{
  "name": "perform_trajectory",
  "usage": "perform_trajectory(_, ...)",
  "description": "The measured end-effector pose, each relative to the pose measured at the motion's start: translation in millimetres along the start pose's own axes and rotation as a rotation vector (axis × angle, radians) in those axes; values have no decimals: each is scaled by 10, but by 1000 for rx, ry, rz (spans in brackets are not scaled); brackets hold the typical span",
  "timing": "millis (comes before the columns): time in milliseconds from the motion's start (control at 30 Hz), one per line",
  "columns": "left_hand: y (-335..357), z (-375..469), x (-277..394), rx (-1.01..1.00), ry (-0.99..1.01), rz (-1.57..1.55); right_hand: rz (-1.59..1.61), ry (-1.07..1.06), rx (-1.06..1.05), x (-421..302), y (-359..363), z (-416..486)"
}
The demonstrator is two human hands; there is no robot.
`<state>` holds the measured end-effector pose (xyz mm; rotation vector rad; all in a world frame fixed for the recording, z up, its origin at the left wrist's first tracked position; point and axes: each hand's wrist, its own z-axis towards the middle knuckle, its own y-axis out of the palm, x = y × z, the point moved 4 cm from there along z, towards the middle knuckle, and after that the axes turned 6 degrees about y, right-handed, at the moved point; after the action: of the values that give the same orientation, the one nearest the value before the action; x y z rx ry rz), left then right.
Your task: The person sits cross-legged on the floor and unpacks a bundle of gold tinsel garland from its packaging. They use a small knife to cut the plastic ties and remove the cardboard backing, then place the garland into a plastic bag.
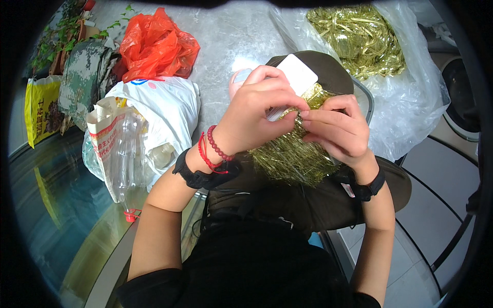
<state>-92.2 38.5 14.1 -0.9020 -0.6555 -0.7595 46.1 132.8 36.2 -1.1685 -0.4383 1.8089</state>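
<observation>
Above my lap, both hands meet at a bundle of gold metallic tinsel (pixel 296 158) whose loose strands fan down over my dark trousers. The thumb and index finger of my left hand (pixel 262 104) pinch its gathered upper part. Opposite it, the fingers of my right hand (pixel 339 127) grip the same gathered part, and the fingertips nearly touch. A white card (pixel 297 73) sticks up behind the left hand, beside the gold strip at the top of the bundle. What exactly lies between the fingertips is hidden.
An open clear plastic bag (pixel 408 104) at the upper right holds more gold tinsel (pixel 358 42). To the left are a red plastic bag (pixel 158 46), a white plastic bag (pixel 165 111), a clear plastic bottle (pixel 129 165), a camouflage fabric item (pixel 81 77) and a yellow printed bag (pixel 42 109).
</observation>
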Motion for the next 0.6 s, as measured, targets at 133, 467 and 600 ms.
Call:
perform_trajectory(133, 6, -1, -15, 5, -15, 1, -8, -71, 24, 21, -28, 32)
perform_trajectory(467, 9, -22, -26, 3, -38, -23, 134, 117, -55, 41, 24, 114)
perform_trajectory(600, 25, -27, -43, 28, -17, -54, 48, 199, -42, 27, 69, 67)
